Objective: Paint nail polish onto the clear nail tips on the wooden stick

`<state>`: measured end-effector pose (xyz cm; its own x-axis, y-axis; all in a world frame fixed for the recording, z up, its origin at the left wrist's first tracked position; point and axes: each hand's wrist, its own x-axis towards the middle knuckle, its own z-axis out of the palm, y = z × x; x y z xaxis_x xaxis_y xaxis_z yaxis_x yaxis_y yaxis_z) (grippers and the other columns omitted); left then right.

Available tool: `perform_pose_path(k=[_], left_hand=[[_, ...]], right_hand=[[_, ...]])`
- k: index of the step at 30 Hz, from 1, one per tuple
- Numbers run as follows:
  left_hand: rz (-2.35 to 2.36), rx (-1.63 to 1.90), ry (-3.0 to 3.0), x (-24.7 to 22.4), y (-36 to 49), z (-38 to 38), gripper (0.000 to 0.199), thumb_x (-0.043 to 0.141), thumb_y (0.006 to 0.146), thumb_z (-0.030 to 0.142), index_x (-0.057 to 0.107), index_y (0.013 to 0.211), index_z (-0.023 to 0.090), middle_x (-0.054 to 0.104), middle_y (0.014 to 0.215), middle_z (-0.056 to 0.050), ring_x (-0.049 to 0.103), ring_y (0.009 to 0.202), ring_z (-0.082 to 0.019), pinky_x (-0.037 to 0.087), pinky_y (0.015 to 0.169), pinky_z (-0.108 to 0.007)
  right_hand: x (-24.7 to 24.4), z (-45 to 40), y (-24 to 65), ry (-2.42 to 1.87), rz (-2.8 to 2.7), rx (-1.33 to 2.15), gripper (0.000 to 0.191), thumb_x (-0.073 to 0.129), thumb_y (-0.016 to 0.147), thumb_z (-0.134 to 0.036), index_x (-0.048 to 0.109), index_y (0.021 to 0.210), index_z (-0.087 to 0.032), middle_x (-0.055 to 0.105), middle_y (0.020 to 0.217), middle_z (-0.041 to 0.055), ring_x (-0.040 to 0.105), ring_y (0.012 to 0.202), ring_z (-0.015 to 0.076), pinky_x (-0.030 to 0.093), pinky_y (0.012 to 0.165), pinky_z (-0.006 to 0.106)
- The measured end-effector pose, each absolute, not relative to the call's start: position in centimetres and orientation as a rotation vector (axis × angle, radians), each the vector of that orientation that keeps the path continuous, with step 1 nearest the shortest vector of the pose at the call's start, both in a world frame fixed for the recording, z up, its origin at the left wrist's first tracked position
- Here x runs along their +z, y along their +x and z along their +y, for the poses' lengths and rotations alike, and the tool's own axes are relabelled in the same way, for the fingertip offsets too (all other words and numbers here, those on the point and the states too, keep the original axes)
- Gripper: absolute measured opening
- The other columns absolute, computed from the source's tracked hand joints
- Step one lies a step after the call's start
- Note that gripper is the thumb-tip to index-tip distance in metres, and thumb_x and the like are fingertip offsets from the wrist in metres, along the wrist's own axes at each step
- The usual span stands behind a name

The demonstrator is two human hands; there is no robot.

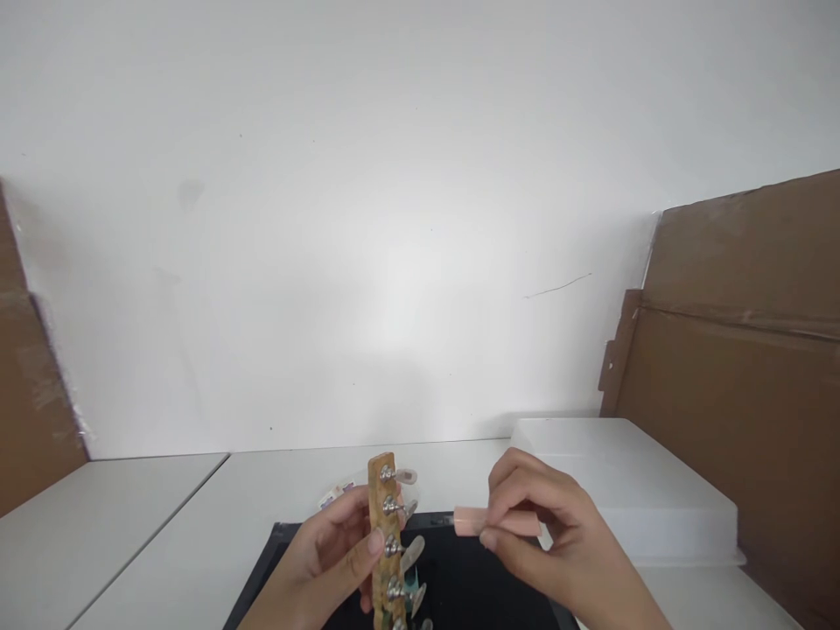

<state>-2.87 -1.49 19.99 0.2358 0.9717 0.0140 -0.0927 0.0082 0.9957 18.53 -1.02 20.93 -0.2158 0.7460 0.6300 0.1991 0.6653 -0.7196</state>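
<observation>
In my left hand (341,551) is an upright wooden strip (381,525), gripped between thumb and fingers. Along it sit several metal holders, each bearing a clear nail tip (412,555) that points to the right. Part of the fingers is hidden behind the strip. My right hand (542,516) pinches a pink nail polish cap (469,521), held level, its dark brush (443,521) pointing left toward the nail tips. A gap shows between the brush and the tips. Something teal (411,579) shows behind the lower tips, too covered to name.
A black tray or mat (479,577) lies below my hands on the white table (164,525). Small printed white pieces (334,495) lie behind my left hand. A white plastic box (604,464) stands at the right. Cardboard (741,367) flanks the right side, with more cardboard (32,394) at left.
</observation>
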Motion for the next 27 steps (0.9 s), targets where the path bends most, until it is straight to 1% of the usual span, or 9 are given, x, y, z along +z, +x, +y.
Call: perform_pose_path(k=[4,9,14,17,21,23,27], left_hand=[[0.961,1.073,1.247,19.9,-3.0,-1.3,0.043,0.060,0.072,0.047,0.061,0.108,0.024,0.057,0.083,-0.003,0.045,0.063,-0.012,0.038,0.052,-0.021],[0.956,1.053,1.260,20.0,-3.0,-1.2,0.046,0.061,0.071,0.048,0.060,0.110,0.025,0.058,0.083,-0.003,0.045,0.062,-0.012,0.038,0.052,-0.021],[0.964,1.065,1.248,19.8,-2.9,-1.3,0.041,0.060,0.072,0.047,0.061,0.106,0.024,0.056,0.076,-0.001,0.046,0.063,-0.012,0.040,0.053,-0.020],[0.965,1.054,1.256,19.7,-3.0,-1.3,0.040,0.059,0.072,0.047,0.061,0.104,0.023,0.057,0.080,-0.002,0.044,0.061,-0.011,0.039,0.053,-0.020],[0.952,1.057,1.245,19.7,-3.2,-1.1,0.038,0.058,0.073,0.047,0.062,0.102,0.023,0.059,0.088,-0.004,0.045,0.060,-0.010,0.039,0.053,-0.021],[0.952,1.055,1.241,19.7,-3.2,-1.1,0.037,0.057,0.074,0.047,0.062,0.103,0.024,0.060,0.089,-0.003,0.046,0.060,-0.011,0.041,0.055,-0.022],[0.943,1.062,1.236,19.8,-3.2,-1.1,0.041,0.057,0.074,0.046,0.062,0.108,0.024,0.060,0.087,-0.003,0.048,0.060,-0.012,0.046,0.068,-0.027]], right_hand=[[20.8,-1.2,18.8,-0.708,-1.704,0.608,0.021,0.060,0.064,0.000,0.060,0.064,-0.021,0.051,0.065,-0.0014,0.051,0.059,0.0138,0.040,0.053,0.023],[20.9,-1.4,17.9,-0.568,-1.701,0.731,0.019,0.065,0.063,-0.002,0.063,0.065,-0.021,0.052,0.065,-0.0006,0.050,0.058,0.0131,0.041,0.052,0.023],[21.2,-1.3,17.5,-0.637,-1.737,0.749,0.021,0.061,0.063,0.002,0.061,0.064,-0.020,0.051,0.068,-0.0012,0.052,0.060,0.0124,0.039,0.051,0.021],[21.3,-1.2,17.8,-0.694,-1.753,0.681,0.024,0.057,0.062,0.004,0.060,0.063,-0.019,0.051,0.067,-0.0014,0.052,0.060,0.0129,0.039,0.050,0.022],[21.2,-1.2,18.3,-0.703,-1.762,0.618,0.024,0.058,0.063,0.004,0.060,0.064,-0.020,0.050,0.066,-0.0016,0.052,0.061,0.0137,0.041,0.055,0.023],[21.0,-1.3,18.3,-0.669,-1.720,0.618,0.023,0.060,0.063,0.002,0.060,0.064,-0.021,0.050,0.064,-0.0019,0.051,0.060,0.0138,0.041,0.055,0.024],[20.7,-1.4,17.8,-0.530,-1.650,0.727,0.019,0.065,0.064,-0.003,0.063,0.066,-0.022,0.051,0.066,-0.0009,0.050,0.058,0.0135,0.040,0.050,0.022]])
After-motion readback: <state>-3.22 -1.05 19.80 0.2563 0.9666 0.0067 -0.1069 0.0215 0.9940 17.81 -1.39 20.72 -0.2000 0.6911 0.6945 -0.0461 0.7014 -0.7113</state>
